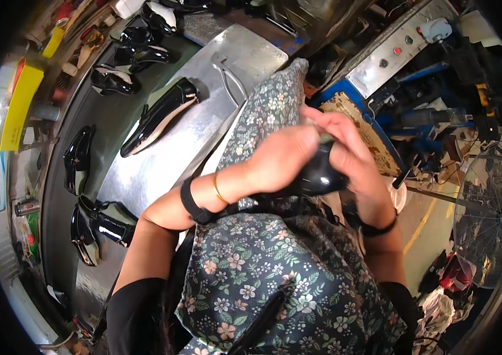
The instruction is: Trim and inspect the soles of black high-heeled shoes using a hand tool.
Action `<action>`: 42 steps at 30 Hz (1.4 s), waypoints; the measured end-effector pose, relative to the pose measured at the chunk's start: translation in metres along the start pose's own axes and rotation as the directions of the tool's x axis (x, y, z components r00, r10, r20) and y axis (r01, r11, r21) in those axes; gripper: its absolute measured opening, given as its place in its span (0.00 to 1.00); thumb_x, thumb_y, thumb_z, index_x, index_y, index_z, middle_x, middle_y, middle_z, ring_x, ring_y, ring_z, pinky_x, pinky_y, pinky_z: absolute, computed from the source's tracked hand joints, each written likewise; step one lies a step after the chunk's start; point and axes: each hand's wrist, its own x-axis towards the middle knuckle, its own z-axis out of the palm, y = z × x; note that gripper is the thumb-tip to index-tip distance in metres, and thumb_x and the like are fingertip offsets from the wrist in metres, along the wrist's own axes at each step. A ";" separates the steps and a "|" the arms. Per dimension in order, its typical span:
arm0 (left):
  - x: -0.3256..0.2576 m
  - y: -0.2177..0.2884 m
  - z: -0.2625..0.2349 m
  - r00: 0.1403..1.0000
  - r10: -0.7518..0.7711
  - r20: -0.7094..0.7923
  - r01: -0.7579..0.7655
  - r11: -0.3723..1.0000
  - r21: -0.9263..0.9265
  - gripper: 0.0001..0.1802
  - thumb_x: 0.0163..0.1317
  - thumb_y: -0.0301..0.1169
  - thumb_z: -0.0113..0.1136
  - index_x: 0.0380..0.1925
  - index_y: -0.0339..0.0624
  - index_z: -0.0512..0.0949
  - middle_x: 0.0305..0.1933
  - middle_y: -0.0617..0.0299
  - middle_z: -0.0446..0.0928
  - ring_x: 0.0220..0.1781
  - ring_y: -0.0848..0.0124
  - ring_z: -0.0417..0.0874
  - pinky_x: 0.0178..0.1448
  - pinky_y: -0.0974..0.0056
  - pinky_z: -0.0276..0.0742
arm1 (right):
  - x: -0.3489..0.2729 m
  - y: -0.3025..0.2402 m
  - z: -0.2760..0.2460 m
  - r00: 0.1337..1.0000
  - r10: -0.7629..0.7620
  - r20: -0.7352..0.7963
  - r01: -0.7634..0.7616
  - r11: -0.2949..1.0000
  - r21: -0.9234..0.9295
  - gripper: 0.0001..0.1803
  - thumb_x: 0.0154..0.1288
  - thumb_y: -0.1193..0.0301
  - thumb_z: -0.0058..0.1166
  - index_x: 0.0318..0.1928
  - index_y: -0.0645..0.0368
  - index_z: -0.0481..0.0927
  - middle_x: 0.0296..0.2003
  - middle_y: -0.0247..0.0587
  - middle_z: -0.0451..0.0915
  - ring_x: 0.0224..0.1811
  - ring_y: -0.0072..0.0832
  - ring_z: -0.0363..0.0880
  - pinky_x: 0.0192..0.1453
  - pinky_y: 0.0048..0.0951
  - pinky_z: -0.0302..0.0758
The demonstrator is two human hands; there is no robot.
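Left hand: closed over the top of a glossy black shoe, held above the lap at frame centre.
Right hand: grasping the same shoe from 3 o'clock, fingers curled over its upper edge.
Work state: judged mid-handling; what is being done to the shoe cannot be told.
Desk: metal, at 10 o'clock; one black flat shoe lies on it.
Conveyor belt: further black shoes at 9 to 11 o'clock, apparently awaiting handling.
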 end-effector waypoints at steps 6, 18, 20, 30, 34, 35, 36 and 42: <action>-0.034 -0.040 -0.126 0.899 0.350 -0.263 0.067 0.485 0.872 0.42 0.39 0.35 0.76 0.59 0.41 0.72 0.62 0.47 0.70 0.68 0.45 0.64 0.72 0.45 0.58 | -0.087 0.026 -0.092 0.856 0.449 -0.256 -0.396 0.888 0.233 0.36 0.54 0.61 0.52 0.63 0.68 0.69 0.54 0.52 0.78 0.57 0.35 0.77 0.63 0.31 0.72; -0.125 -0.076 -0.207 0.723 -0.626 -0.292 0.552 0.778 -0.301 0.44 0.56 0.34 0.71 0.68 0.30 0.60 0.58 0.52 0.76 0.54 0.64 0.80 0.61 0.63 0.75 | 0.240 0.117 -0.083 0.741 -0.324 -0.588 0.168 0.938 -0.304 0.30 0.57 0.68 0.63 0.59 0.66 0.71 0.55 0.48 0.75 0.56 0.33 0.75 0.59 0.28 0.70; -0.123 -0.077 -0.179 0.718 -0.640 -0.274 0.424 0.714 -0.557 0.39 0.56 0.31 0.69 0.66 0.32 0.63 0.56 0.53 0.77 0.53 0.65 0.80 0.59 0.62 0.76 | 0.283 0.156 -0.107 0.797 -0.365 -0.481 -0.100 0.706 -0.702 0.31 0.60 0.68 0.62 0.61 0.67 0.68 0.56 0.53 0.75 0.58 0.36 0.74 0.62 0.33 0.69; -0.030 0.013 -0.077 0.971 0.193 -0.140 -0.152 0.954 0.259 0.61 0.48 0.32 0.76 0.75 0.39 0.43 0.79 0.40 0.40 0.82 0.51 0.39 0.75 0.53 0.57 | 0.103 0.024 0.059 0.950 -0.217 -0.225 0.204 0.976 -0.081 0.54 0.54 0.72 0.68 0.75 0.66 0.47 0.68 0.49 0.63 0.65 0.34 0.70 0.66 0.34 0.69; -0.010 0.034 -0.074 0.932 0.188 0.309 -0.219 0.974 0.066 0.43 0.55 0.27 0.70 0.71 0.39 0.60 0.68 0.48 0.70 0.70 0.58 0.71 0.68 0.59 0.69 | 0.038 -0.036 -0.049 0.905 -0.168 -0.392 0.243 0.958 0.151 0.47 0.49 0.82 0.61 0.72 0.65 0.58 0.61 0.44 0.74 0.59 0.27 0.75 0.65 0.29 0.69; -0.010 0.031 -0.077 0.927 0.147 0.346 -0.205 0.969 0.139 0.37 0.56 0.26 0.68 0.67 0.39 0.66 0.59 0.51 0.77 0.61 0.61 0.78 0.64 0.61 0.73 | 0.014 -0.046 -0.077 0.851 -0.235 -0.470 0.232 0.970 -0.065 0.46 0.49 0.82 0.62 0.71 0.65 0.61 0.61 0.44 0.74 0.58 0.27 0.75 0.65 0.28 0.68; -0.017 0.028 -0.080 0.924 0.104 0.367 -0.193 0.958 0.213 0.31 0.57 0.25 0.67 0.63 0.38 0.72 0.50 0.53 0.83 0.52 0.64 0.85 0.59 0.63 0.76 | -0.009 -0.065 -0.096 0.775 -0.302 -0.554 0.165 0.944 -0.284 0.44 0.50 0.77 0.66 0.70 0.65 0.64 0.60 0.44 0.74 0.58 0.26 0.75 0.62 0.28 0.71; -0.064 -0.050 -0.099 0.993 -0.108 -0.043 0.115 0.963 0.242 0.24 0.58 0.22 0.64 0.57 0.36 0.77 0.47 0.52 0.84 0.49 0.65 0.86 0.55 0.64 0.78 | -0.112 -0.124 -0.277 0.405 -0.675 -0.616 -0.586 0.326 -0.742 0.42 0.46 0.67 0.71 0.66 0.48 0.74 0.49 0.42 0.77 0.48 0.35 0.81 0.53 0.35 0.76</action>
